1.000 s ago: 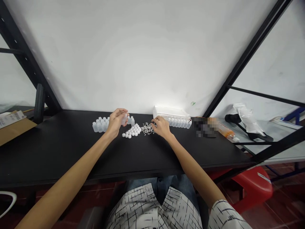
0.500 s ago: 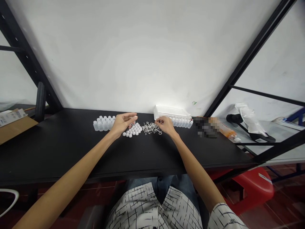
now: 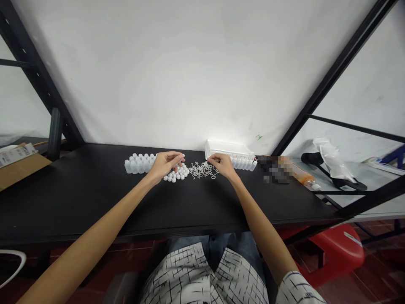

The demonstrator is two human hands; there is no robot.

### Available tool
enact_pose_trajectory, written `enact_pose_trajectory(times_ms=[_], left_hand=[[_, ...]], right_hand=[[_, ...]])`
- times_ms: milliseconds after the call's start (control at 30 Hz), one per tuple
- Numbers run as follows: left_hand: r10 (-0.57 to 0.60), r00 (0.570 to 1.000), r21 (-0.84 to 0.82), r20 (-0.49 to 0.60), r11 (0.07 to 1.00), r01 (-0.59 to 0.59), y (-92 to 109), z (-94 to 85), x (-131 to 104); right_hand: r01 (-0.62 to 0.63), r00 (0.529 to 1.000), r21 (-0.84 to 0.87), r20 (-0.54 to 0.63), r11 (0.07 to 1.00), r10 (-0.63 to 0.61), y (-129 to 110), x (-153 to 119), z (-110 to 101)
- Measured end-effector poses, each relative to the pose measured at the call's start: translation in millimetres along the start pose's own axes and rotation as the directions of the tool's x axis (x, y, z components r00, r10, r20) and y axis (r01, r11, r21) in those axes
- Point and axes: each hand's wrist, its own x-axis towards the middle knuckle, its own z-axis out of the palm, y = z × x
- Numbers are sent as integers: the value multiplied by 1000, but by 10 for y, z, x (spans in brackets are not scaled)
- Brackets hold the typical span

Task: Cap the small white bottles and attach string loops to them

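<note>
My left hand (image 3: pixel 165 164) is closed in a pinch, with a small white cap (image 3: pixel 183 156) showing at its fingertips. It hovers over a cluster of loose white caps (image 3: pixel 178 174) on the black table. Behind and left of it stand rows of translucent white bottles (image 3: pixel 139 164). My right hand (image 3: pixel 220 163) has its thumb and forefinger pressed together at the far right side of a pile of thin, off-white curly loops (image 3: pixel 201 169). What sits between its fingertips, if anything, is too small to make out.
Behind my right hand lies a stack of flat white packets (image 3: pixel 228 147), with a row of filled clear bottles (image 3: pixel 245 163) before it. A cardboard box (image 3: pixel 23 166) is at the far left. An orange bag (image 3: pixel 300 174) lies right, near a black metal frame (image 3: pixel 329 80).
My right hand has lifted slightly from the loops, fingers still pinched. The left hand has turned a little, and the white piece at its fingertips shows more clearly.
</note>
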Motion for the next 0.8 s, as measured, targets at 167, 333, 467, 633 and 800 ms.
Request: enact_pose_trajectory(times_ms=[167,333,467,633,800], left_hand=[[-6,997,0,80,1000,6,-37,43,-13],[-41,985,6,165,999,41,-64,107,-39],[-80,976,-16,202,996,85,-63,130,-57],[-154,958,17,240,988,155,-46,150,-92],[-212,947,16,243,977,214,-33,182,-110]], right_hand=[[-113,993,357,2,927,120,-6,20,50],[-150,988,398,21,905,154,-16,2,123],[-103,994,423,9,900,109,-108,-30,140],[-7,1000,457,-14,889,15,-353,-108,199],[90,996,396,-44,914,-79,-486,-192,296]])
